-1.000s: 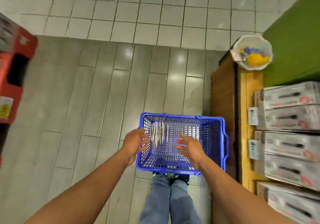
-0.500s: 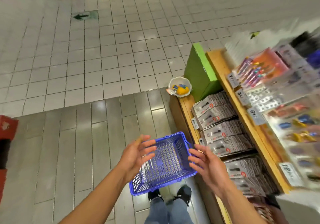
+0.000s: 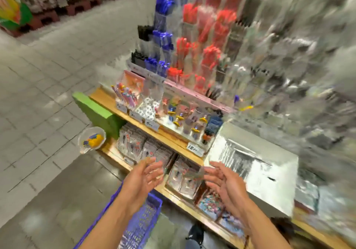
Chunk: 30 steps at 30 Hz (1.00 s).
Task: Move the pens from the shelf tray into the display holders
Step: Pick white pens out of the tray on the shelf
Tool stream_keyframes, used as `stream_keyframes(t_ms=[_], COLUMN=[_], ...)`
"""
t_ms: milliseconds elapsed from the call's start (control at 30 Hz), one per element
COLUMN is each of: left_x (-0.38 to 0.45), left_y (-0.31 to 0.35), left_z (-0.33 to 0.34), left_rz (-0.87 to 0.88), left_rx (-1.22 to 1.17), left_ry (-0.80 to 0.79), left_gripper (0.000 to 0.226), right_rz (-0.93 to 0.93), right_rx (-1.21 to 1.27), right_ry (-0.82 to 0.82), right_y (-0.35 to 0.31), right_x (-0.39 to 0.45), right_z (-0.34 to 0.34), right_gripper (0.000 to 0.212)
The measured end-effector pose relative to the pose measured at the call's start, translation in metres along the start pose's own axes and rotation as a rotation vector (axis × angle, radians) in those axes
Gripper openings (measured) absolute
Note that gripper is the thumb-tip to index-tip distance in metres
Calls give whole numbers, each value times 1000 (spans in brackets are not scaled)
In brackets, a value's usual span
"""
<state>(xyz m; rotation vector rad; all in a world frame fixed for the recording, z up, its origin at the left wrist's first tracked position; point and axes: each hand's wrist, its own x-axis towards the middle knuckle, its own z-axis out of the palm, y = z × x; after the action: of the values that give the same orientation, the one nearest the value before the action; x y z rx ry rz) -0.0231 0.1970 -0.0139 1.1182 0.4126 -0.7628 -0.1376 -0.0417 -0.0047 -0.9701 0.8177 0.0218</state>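
Observation:
The view is heavily blurred by motion. My left hand (image 3: 143, 178) and my right hand (image 3: 224, 182) are raised side by side in front of the lower shelf, palms facing each other, fingers spread and holding nothing. A white tray (image 3: 256, 173) with a row of pens (image 3: 234, 157) in it sits on the shelf just right of my right hand. Above the shelf stand clear display holders (image 3: 192, 60) filled with blue, black and red pens.
A blue plastic basket (image 3: 142, 223) stands on the floor under my left forearm. Wooden shelves (image 3: 167, 135) carry packaged stationery and price tags. A small bowl (image 3: 92, 140) with yellow and blue bits sits at the shelf's left end beside a green block (image 3: 96, 112).
My view swung up from the basket on the floor to the shelf and pen display. Both hands lifted out of the basket and now hover at shelf height, still holding nothing.

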Motion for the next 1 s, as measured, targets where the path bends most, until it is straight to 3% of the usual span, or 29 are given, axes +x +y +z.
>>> stream_keyframes(t_ms=[200,367,733,900,1000], left_x=[15,31,72,91,99], left_y=[-32,-44,-39,-41,-42], left_z=[109,162,194,210,213], left_rz=[-69,-115,-194,-257,-299], left_rx=[108,203,373,432,450], left_ry=[-140,-178,-170,-216,-243], left_gripper=[41,29,26,27,27], right_rz=[-55,-39,-7,-166,-137], right_rx=[-66,-212,-667,-1001,-1245], right_ry=[141,200,317,548,504], right_y=[-35,-46,-33,-50,-57], right_x=[-1,15,72,111,130], right_z=[-98,-141,-166,-172,-175], right_gripper=[24,19,11,27,37])
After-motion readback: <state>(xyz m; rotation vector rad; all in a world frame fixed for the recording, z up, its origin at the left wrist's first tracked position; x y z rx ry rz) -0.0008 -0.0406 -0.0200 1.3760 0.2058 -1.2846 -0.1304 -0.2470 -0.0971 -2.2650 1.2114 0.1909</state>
